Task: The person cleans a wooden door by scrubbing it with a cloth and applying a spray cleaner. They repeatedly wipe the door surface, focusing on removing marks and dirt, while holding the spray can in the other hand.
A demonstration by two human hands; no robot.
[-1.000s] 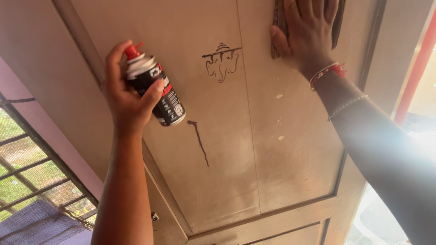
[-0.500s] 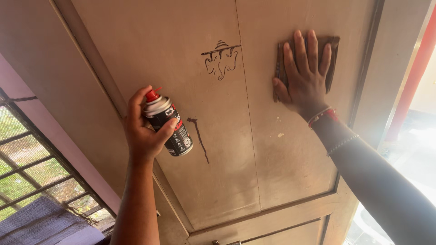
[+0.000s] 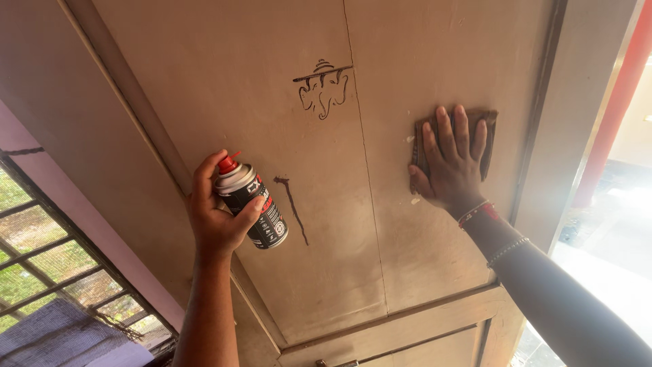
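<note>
Two bare forearms, sleeveless.
The right wrist (image 3: 483, 216) wears a red-and-white thread band; just above it, a thin beaded bracelet (image 3: 508, 251).

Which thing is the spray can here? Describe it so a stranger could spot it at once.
Start at the pale wooden door panel that fills the view. To the left of its dark run mark, the left hand grips the spray can. It is the only black cylinder there, with a silver shoulder and a red nozzle; the right hand presses a brown cloth.
</note>
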